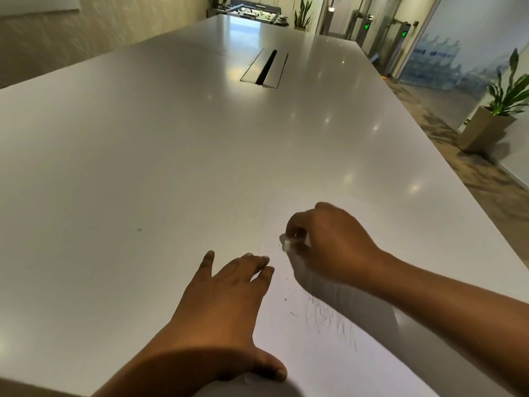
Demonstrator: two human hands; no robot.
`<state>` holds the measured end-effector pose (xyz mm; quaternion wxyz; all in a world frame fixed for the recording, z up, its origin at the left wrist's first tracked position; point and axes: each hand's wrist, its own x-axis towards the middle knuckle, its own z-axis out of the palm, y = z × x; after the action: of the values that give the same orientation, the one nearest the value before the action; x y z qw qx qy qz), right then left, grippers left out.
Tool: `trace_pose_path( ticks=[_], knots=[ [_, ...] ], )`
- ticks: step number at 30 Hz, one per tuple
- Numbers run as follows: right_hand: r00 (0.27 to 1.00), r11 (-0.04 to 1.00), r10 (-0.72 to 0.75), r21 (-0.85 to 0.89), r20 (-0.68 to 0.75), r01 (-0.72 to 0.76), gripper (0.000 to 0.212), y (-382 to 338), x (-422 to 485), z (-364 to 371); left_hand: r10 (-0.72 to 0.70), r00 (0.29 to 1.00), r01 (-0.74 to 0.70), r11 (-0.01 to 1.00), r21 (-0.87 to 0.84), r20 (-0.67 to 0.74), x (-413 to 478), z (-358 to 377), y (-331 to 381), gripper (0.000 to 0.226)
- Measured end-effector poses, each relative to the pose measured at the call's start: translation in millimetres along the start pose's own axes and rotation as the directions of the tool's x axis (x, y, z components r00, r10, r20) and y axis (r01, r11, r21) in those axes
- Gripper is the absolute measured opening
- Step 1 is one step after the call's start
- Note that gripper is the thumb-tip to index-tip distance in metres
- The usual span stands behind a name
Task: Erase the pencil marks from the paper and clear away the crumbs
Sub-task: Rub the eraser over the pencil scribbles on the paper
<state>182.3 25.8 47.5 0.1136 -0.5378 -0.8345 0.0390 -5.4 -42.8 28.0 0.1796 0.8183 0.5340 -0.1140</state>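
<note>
A white sheet of paper [323, 365] lies on the white table near me; its edges barely stand out. Faint pencil marks [332, 322] show on it below my right forearm. My right hand [332, 242] pinches a small white eraser [287, 245] against the paper; the hand is blurred by motion. A few dark crumbs [286, 299] lie scattered left of the marks. My left hand [226, 299] rests flat with fingers spread at the paper's left edge, thumb near the table's front edge.
The long white table [171, 153] stretches away, with a cable slot [264, 68] in its middle. A potted plant [492, 118] stands on the floor to the right. Glass doors and more plants are at the far end.
</note>
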Motion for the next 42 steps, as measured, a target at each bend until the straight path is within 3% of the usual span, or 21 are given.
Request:
trace_pose_path(
  ticks=[4,8,10,14,17,20,26,30,33,38,42],
  knots=[
    [0.989,0.992,-0.113,0.073,0.094,0.106,0.012,-22.3,-27.0,2.2,0.016,1.0,-0.017,0.999,-0.029,-0.018,-2.1,0.4,-1.4,0.128],
    [1.0,1.0,-0.004,-0.025,-0.011,0.004,0.01,-0.9,-3.6,3.8,0.011,1.0,-0.011,1.0,-0.009,-0.025,-2.7,0.1,-0.6,0.127],
    [0.999,1.0,0.003,0.025,0.04,-0.004,0.011,-1.1,-3.7,0.5,0.01,1.0,-0.01,1.0,-0.011,-0.026,-2.6,0.3,-0.4,0.127],
    [0.984,0.992,-0.117,0.062,0.132,0.11,0.017,-25.5,-30.7,1.2,0.025,0.998,-0.027,0.999,-0.034,-0.051,-3.1,1.6,-1.4,0.13],
    [1.0,0.999,-0.005,-0.052,0.018,0.006,0.017,-4.4,-9.2,6.8,0.014,0.999,-0.015,1.0,-0.01,-0.035,-2.7,1.1,-1.1,0.128],
    [0.995,0.996,0.089,-0.034,0.037,-0.088,0.012,7.8,7.3,1.2,-0.005,1.0,0.005,1.0,-0.003,-0.014,-2.4,0.5,0.2,0.125],
    [0.995,0.999,0.013,-0.04,0.098,-0.009,0.018,-15.3,-21.1,-1.4,-0.01,1.0,0.009,1.0,-0.025,-0.026,-4.1,-1.1,1.6,0.126],
    [0.987,0.983,0.157,-0.099,0.025,-0.153,0.022,7.5,7.7,0.5,-0.02,0.999,0.02,1.0,0.001,-0.034,-5.2,-1.1,3.1,0.124],
    [0.973,0.973,0.223,-0.077,0.059,-0.218,0.017,14.8,23.3,-6.9,-0.002,0.999,0.003,1.0,0.011,-0.042,-6.0,-0.5,1.8,0.125],
    [0.972,0.974,0.2,0.083,0.126,-0.211,0.01,2.9,26.9,-8.0,0.01,0.999,-0.009,1.0,0.019,-0.053,-5.6,0.4,1.4,0.126],
    [0.965,0.973,0.226,0.026,0.133,-0.231,0.017,3.0,36.1,3.1,0.016,0.999,-0.014,0.999,0.04,-0.048,-4.1,-0.9,1.1,0.126]
  ],
)
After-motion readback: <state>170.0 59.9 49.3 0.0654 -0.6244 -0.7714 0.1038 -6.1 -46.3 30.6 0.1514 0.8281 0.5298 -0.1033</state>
